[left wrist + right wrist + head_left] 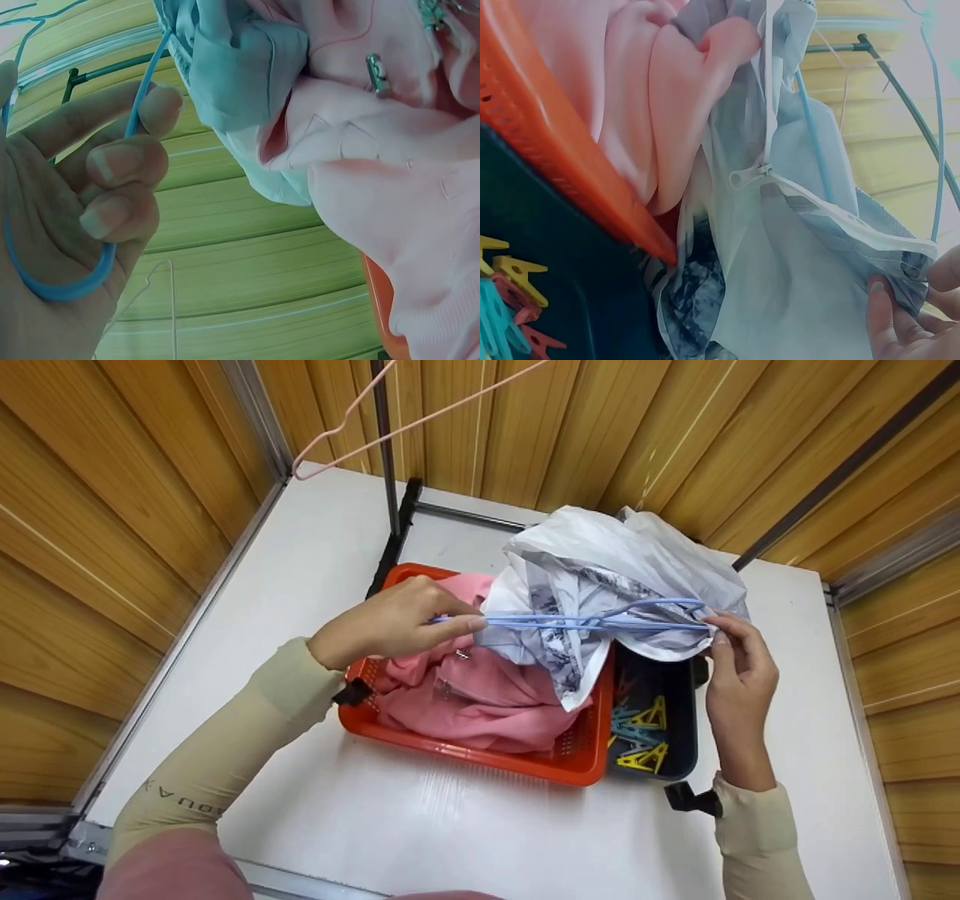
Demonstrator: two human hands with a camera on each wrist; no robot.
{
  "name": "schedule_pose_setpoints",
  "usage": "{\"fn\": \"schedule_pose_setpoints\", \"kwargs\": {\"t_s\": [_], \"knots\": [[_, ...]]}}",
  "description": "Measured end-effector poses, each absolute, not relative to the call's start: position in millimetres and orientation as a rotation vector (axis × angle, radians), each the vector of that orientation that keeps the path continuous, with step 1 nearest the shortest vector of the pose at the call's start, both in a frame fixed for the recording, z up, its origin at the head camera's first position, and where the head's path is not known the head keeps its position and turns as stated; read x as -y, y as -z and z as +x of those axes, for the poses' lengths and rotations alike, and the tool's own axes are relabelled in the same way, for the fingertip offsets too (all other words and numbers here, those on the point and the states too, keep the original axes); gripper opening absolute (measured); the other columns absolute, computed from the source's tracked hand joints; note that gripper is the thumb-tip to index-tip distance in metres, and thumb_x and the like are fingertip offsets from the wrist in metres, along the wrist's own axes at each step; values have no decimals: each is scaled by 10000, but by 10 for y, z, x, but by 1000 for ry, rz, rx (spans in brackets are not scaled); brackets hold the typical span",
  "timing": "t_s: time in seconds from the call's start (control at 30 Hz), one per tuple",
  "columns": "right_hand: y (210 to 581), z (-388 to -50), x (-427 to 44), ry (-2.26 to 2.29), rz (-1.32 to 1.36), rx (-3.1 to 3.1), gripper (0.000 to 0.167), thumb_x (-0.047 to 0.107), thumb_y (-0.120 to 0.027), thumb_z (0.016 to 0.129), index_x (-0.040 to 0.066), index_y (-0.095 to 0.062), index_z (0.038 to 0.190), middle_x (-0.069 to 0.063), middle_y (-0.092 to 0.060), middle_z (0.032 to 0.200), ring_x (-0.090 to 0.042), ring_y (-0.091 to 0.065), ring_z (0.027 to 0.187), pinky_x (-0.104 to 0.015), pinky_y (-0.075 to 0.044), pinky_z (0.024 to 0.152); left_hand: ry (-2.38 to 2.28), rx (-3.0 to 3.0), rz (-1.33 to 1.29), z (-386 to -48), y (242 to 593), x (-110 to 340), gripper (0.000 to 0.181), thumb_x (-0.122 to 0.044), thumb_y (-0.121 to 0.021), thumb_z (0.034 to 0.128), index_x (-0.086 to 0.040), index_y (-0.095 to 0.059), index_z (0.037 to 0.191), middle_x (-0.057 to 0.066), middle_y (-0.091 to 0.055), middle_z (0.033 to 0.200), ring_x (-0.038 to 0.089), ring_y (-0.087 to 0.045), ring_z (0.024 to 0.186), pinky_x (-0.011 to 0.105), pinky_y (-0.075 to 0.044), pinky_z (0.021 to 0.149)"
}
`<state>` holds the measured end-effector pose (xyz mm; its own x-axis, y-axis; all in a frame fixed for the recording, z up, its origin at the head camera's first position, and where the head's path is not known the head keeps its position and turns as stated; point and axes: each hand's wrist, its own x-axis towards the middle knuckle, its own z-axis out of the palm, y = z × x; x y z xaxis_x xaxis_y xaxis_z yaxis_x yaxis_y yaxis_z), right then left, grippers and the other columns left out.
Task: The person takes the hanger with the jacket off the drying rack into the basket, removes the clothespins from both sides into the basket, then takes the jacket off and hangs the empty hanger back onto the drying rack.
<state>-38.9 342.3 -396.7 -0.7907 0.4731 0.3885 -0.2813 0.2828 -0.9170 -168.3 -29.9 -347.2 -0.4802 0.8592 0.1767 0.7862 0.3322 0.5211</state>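
My left hand (401, 621) holds one end of a blue wire clothes hanger (529, 622), whose bent end (71, 289) lies across the palm in the left wrist view. A white and grey zippered jacket (600, 544) with dark patterned patches is bunched around the hanger's other end. Thumb and fingers of my right hand (744, 671) pinch the jacket's edge beside that end. In the right wrist view the zipper pull (748, 176) hangs midway along the zip, and fabric covers part of the hanger. The jacket drapes over pink clothing (480, 701).
An orange basket (480, 755) holds the pink clothing. Against its right side stands a dark blue bin (686, 742) with several clothespins (643, 757). A pink hanger (420, 430) hangs at the upper left beside a dark rack pole (386, 450). Wood-patterned panels (495, 450) enclose the white table (442, 832).
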Motion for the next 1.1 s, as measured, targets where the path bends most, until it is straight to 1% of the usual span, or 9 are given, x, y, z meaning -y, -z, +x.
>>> {"fn": "schedule_pose_setpoints", "kwargs": {"t_s": [0.07, 0.17, 0.3, 0.47, 0.6, 0.67, 0.8, 0.93, 1.1], "knots": [[3991, -385, -3439, -1595, -171, 1915, 240, 1, -452, 979, -89, -606, 1140, -105, -591, 1191, -132, -597, 1047, -165, -501, 799, -858, -2450, 1523, -1692, 3478, 328, 468, -506, -433, 986, -162, -747, 937, -54, -546, 635, 85, -493, 617, 255, -426, 621], [4011, -390, -3452, -1639, -171, 1884, 234, 8, -467, 976, -101, -601, 1135, -126, -592, 1176, -126, -617, 973, -175, -508, 797, -875, -2444, 1506, -1694, 3464, 358, 461, -516, -457, 974, -175, -757, 1056, -45, -709, 806, 66, -597, 708, 265, -508, 705], [4033, -410, -3474, -1639, -203, 1884, 226, 12, -494, 967, -110, -609, 1118, -92, -612, 1133, -104, -642, 919, -175, -514, 797, -876, -2440, 1486, -1689, 3428, 382, 470, -542, -470, 958, -187, -746, 1096, -20, -754, 960, 65, -656, 789, 291, -545, 765], [4067, -435, -3531, -1517, -231, 1955, 219, -24, -529, 938, -131, -626, 1103, 4, -670, 1002, -66, -654, 836, -155, -513, 761, -851, -2455, 1455, -1687, 3399, 403, 458, -527, -492, 955, -171, -747, 1091, 2, -754, 998, 73, -675, 818, 294, -550, 791], [4073, -437, -3563, -1385, -235, 1990, 202, -45, -557, 917, -136, -652, 1070, 66, -682, 945, -40, -645, 828, -135, -497, 750, -859, -2449, 1439, -1684, 3384, 433, 440, -493, -508, 961, -144, -756, 1063, 11, -754, 894, 92, -582, 676, 276, -497, 690], [4071, -430, -3570, -1331, -263, 1995, 188, -44, -567, 912, -126, -667, 1050, 103, -677, 928, -16, -644, 835, -124, -486, 749, -879, -2438, 1448, -1685, 3381, 459, 423, -472, -512, 966, -140, -761, 1045, -10, -705, 759, 101, -504, 616, 267, -443, 631], [4046, -410, -3561, -1332, -303, 1983, 174, -57, -565, 909, -121, -672, 1031, 116, -674, 919, -2, -652, 867, -125, -488, 777, -965, -2413, 1466, -1695, 3375, 515, 369, -398, -518, 981, -125, -767, 1005, -26, -482, 584, 105, -429, 566, 257, -389, 574], [4010, -386, -3522, -1364, -306, 1985, 173, -59, -566, 908, -134, -665, 1029, 118, -678, 899, -5, -653, 848, -128, -489, 773, -1036, -2405, 1447, -1703, 3364, 549, 377, -384, -498, 990, -118, -755, 1065, -47, -399, 553, 96, -401, 539, 256, -385, 564], [4017, -386, -3511, -1396, -290, 1986, 177, -71, -569, 901, -145, -656, 1036, 112, -686, 899, -16, -659, 841, -129, -491, 772, -1052, -2400, 1432, -1714, 3366, 544, 443, -452, -436, 1001, -148, -732, 1128, -60, -302, 543, 85, -287, 495, 255, -316, 513]]}}
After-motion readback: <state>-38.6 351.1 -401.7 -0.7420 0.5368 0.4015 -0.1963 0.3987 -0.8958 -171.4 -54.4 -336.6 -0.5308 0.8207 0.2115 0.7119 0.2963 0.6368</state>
